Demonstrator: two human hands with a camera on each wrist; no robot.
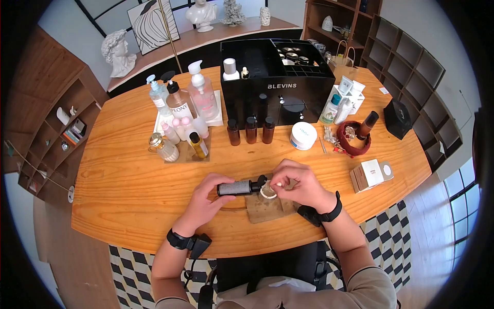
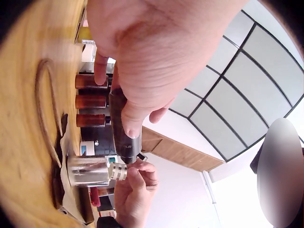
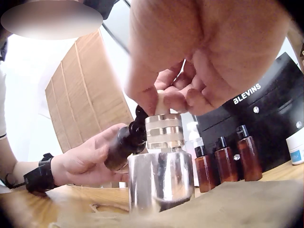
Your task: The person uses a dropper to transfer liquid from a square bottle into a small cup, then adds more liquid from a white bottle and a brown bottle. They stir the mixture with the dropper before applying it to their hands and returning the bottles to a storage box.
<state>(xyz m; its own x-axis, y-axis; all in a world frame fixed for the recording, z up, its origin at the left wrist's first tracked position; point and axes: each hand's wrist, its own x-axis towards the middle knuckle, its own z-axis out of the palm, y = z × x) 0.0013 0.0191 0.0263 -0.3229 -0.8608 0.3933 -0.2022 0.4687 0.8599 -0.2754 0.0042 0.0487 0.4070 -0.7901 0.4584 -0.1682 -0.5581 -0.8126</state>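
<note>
My left hand (image 1: 201, 200) grips a dark bottle (image 1: 234, 188) with a grey label, held nearly level. Its black flip cap (image 1: 261, 182) points right, close beside the silver jar. With thumb and fingertips, my right hand (image 1: 302, 186) pinches the small white bulb (image 3: 162, 100) of a dropper cap. Silver and pale bands ring the dropper cap's collar (image 3: 164, 131), which sits tilted right at the top of a shiny silver jar (image 3: 160, 178). Under the jar lies a brown mat (image 1: 260, 212) near the table's front edge.
Three amber bottles (image 1: 251, 131) stand before a black BLEVINS case (image 1: 278, 98). To their right is a white tub (image 1: 303, 136). Pump bottles (image 1: 180, 100) crowd a tray at the left. A small carton (image 1: 366, 176) and a dark red ring-shaped holder (image 1: 354, 150) lie at the right.
</note>
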